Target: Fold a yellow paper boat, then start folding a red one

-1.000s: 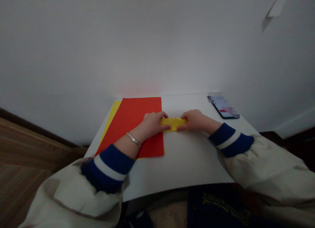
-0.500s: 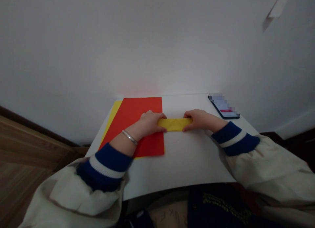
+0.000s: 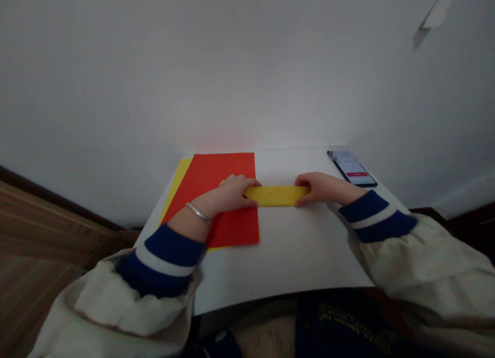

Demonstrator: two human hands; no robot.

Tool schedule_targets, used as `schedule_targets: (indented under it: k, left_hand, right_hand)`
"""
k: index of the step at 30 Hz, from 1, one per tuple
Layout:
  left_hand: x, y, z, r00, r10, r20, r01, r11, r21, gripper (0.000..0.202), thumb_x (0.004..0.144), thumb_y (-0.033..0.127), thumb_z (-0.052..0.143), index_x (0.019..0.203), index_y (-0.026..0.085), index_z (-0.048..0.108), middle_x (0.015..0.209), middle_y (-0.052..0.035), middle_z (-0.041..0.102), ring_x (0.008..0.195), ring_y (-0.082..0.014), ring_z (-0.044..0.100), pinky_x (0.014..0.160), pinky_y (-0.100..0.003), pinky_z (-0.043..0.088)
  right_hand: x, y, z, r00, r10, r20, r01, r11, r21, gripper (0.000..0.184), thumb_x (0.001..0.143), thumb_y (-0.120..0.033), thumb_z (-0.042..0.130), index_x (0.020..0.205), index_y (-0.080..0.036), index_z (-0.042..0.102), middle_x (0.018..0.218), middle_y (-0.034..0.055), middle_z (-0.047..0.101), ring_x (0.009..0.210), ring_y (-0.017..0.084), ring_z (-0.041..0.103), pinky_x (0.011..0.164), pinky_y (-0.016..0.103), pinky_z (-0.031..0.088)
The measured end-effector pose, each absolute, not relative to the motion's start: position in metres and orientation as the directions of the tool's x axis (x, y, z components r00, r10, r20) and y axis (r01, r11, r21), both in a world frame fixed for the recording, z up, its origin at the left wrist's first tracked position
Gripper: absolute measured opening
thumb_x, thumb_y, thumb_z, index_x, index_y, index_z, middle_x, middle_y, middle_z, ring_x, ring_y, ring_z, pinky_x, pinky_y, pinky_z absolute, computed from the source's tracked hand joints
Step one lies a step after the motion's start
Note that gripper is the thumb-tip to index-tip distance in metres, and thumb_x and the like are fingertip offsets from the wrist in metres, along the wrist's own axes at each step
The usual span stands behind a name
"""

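Observation:
A narrow yellow folded paper [image 3: 277,196] lies crosswise between my hands, low over the white table [image 3: 294,249]. My left hand [image 3: 235,193] pinches its left end, thumb on the near edge and fingers on the far edge. At the opposite end, my right hand [image 3: 315,188] grips it the same way. Faint crease lines show on the strip's upper face. Under my left hand and wrist is a red sheet of paper [image 3: 224,167], with yellow paper [image 3: 174,185] showing beneath it along the left side.
Toward the back right of the table lies a phone [image 3: 356,173] with its screen lit. A white wall [image 3: 247,69] rises directly behind the table. Wooden panelling [image 3: 46,239] stands at the left.
Both hands have moved apart along the yellow folded paper, the right hand further right and the left slightly left. More of the strip shows between them.

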State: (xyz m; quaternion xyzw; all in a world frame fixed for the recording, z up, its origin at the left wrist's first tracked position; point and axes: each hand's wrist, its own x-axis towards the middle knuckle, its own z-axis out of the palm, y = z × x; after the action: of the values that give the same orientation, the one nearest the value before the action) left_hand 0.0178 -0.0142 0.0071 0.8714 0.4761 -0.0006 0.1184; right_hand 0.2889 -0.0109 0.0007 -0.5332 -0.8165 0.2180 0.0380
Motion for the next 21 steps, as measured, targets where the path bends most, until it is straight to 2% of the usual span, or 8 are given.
schedule_targets:
  k: [3,7,12,15,18,21]
  left_hand:
    - [0.018,-0.017,0.007,0.536,0.842,-0.057,0.833,-0.517,0.198,0.054,0.075,0.045,0.065,0.125,0.026,0.057,0.105,-0.0081,0.061,0.097,-0.0263,0.055,0.084,-0.037,0.041]
    - [0.02,-0.023,0.007,0.572,0.81,0.127,0.809,-0.583,0.073,0.065,0.076,0.055,0.063,0.134,0.029,0.049,0.109,-0.0092,0.058,0.097,-0.0279,0.053,0.082,-0.038,0.04]
    - [0.027,-0.027,0.009,0.629,0.752,0.195,0.774,-0.631,-0.063,0.068,0.084,0.05,0.057,0.14,0.017,0.039,0.111,-0.0127,0.06,0.099,-0.028,0.054,0.082,-0.037,0.039]
    - [0.031,-0.028,0.012,0.646,0.731,0.22,0.759,-0.645,-0.089,0.071,0.086,0.049,0.055,0.143,0.012,0.033,0.11,-0.0146,0.062,0.098,-0.0279,0.056,0.081,-0.037,0.039]
    - [0.034,-0.028,0.016,0.664,0.713,0.226,0.741,-0.668,-0.069,0.069,0.089,0.048,0.05,0.144,0.012,0.031,0.108,-0.0141,0.063,0.095,-0.0272,0.058,0.082,-0.038,0.04]
    - [0.034,-0.028,0.017,0.677,0.696,0.24,0.724,-0.688,-0.048,0.061,0.093,0.047,0.044,0.143,0.013,0.034,0.108,-0.013,0.064,0.096,-0.0268,0.058,0.083,-0.039,0.04]
  right_hand:
    - [0.287,-0.012,-0.001,-0.457,0.888,-0.06,0.827,0.398,-0.397,0.045,0.064,-0.041,0.076,0.102,-0.019,0.066,0.093,0.0062,0.068,0.079,0.02,0.061,0.069,0.031,0.046]
    - [0.278,-0.015,0.001,-0.517,0.845,0.135,0.803,0.533,-0.267,0.052,0.068,-0.042,0.073,0.112,-0.017,0.064,0.1,0.0106,0.066,0.089,0.025,0.059,0.079,0.039,0.046]
    - [0.271,-0.022,0.004,-0.599,0.742,0.302,0.719,0.664,-0.205,0.064,0.073,-0.036,0.068,0.131,-0.015,0.05,0.118,0.0131,0.061,0.103,0.027,0.058,0.091,0.043,0.045]
    - [0.269,-0.024,0.004,-0.649,0.674,0.352,0.643,0.734,-0.218,0.066,0.075,-0.028,0.064,0.137,-0.017,0.043,0.129,0.013,0.054,0.111,0.025,0.055,0.095,0.041,0.045]
    - [0.268,-0.024,0.005,-0.675,0.64,0.367,0.618,0.762,-0.191,0.065,0.076,-0.021,0.061,0.138,-0.017,0.041,0.134,0.0127,0.051,0.113,0.024,0.054,0.095,0.039,0.046]
    - [0.267,-0.025,0.008,-0.67,0.636,0.383,0.647,0.753,-0.117,0.06,0.079,-0.024,0.061,0.136,-0.018,0.044,0.13,0.0128,0.055,0.111,0.026,0.056,0.092,0.041,0.047]
